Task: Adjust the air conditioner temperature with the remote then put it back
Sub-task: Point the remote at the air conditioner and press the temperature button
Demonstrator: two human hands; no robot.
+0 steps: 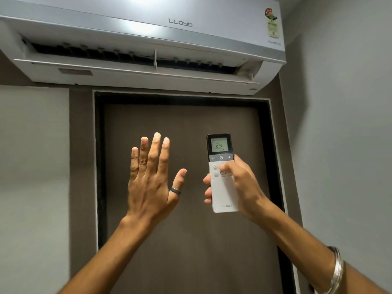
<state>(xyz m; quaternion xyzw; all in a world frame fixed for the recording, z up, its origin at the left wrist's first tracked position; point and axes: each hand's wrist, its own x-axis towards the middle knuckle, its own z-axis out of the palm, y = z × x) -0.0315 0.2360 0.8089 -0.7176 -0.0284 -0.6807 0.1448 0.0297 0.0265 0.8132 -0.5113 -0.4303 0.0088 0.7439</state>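
1. The right hand [239, 183] is wrapped around one white remote [222, 187] – fingers curl behind its left edge, the thumb lies on the buttons below the display, which reads 24.
2. The remote is held upright in front of a dark door [180, 240], below the air conditioner [148, 39].
3. The left hand [151, 179] holds nothing – palm flat, all five fingers spread, well apart from the remote.
4. Counted: one dark ring [176, 190] on the left thumb, and silver bangles [337, 270] on the right wrist.

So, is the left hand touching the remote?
No, the left hand is open and apart from the remote, which the right hand holds.
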